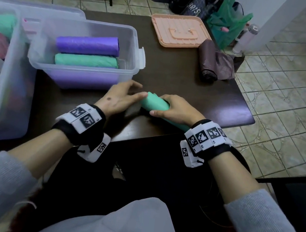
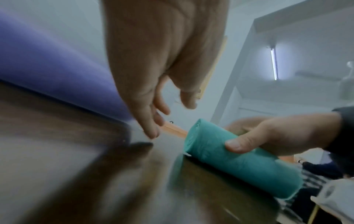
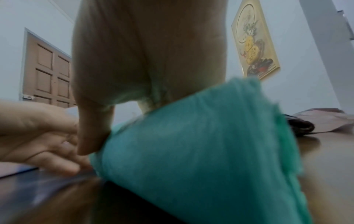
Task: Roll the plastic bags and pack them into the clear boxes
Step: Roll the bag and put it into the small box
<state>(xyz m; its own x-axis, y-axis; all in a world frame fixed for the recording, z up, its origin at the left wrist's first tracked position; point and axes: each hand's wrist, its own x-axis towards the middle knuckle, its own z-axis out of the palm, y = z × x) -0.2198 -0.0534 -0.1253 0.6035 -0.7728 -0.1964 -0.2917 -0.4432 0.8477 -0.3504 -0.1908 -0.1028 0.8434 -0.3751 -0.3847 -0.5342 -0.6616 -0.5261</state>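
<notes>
The teal bag roll lies on the dark bench close to its near edge, directly in front of the person, with its long axis running on a diagonal: one end points up and left toward the smaller clear box, the other passes under the right wrist toward the bench edge. The right hand has the roll in its grasp, fingers curled over the top and thumb pressed to the near side, as the left wrist view shows plainly. The left hand sits just beside the roll's free left end with fingers extended and loosely relaxed, gripping nothing; its fingertips seem to reach that end, though contact cannot be confirmed. The roll looks fully wound, so the step in hand is probably tidying it before packing. The relation that matters next is that the smaller clear box stands up and to the left of the roll, just beyond the left hand, which is the nearer of the two to it. A purple roll and a green roll already lie inside it side by side, both running left to right, so the teal roll would need turning from its diagonal to lie parallel with them. A larger clear box with more rolls stands at the far left, and a dark brown roll waits at the bench's far right by a peach lid.
</notes>
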